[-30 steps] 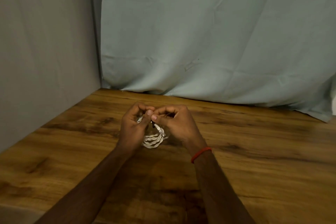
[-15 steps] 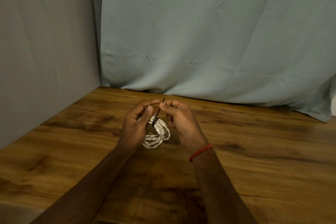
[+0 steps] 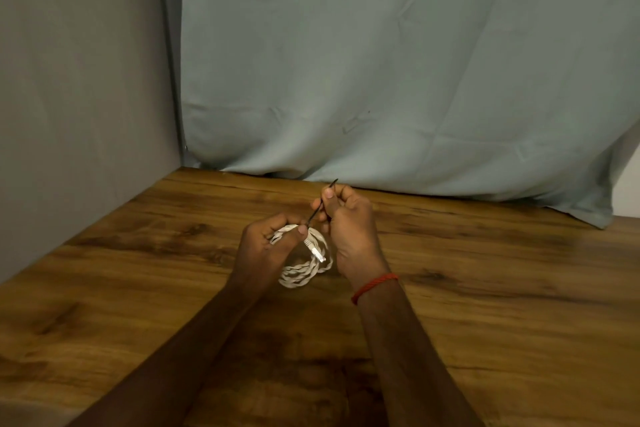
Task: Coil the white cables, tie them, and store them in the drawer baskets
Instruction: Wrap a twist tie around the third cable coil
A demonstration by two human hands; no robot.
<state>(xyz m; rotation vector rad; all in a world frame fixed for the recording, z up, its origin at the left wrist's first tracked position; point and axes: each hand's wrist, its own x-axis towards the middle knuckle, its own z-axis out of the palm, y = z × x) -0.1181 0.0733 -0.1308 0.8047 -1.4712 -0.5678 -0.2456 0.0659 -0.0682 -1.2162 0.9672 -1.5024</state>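
A coiled white cable (image 3: 304, 270) with a plug end (image 3: 317, 251) hangs just above the wooden table (image 3: 485, 288). My left hand (image 3: 270, 246) grips the top of the coil, thumb pressed over the strands. A thin black tie (image 3: 320, 206) runs from the coil up and to the right. My right hand (image 3: 349, 222) pinches that tie between thumb and fingers, and its tip sticks out above the knuckles. No drawer or basket is in view.
A pale green cloth (image 3: 381, 80) hangs behind the table's far edge. A grey wall (image 3: 79, 80) closes off the left side. A red thread band (image 3: 374, 286) circles my right wrist.
My right hand has drawn the black tie up and away to the right, out of the coil. The hands, close together a second ago, have parted, while the left keeps hold of the coil.
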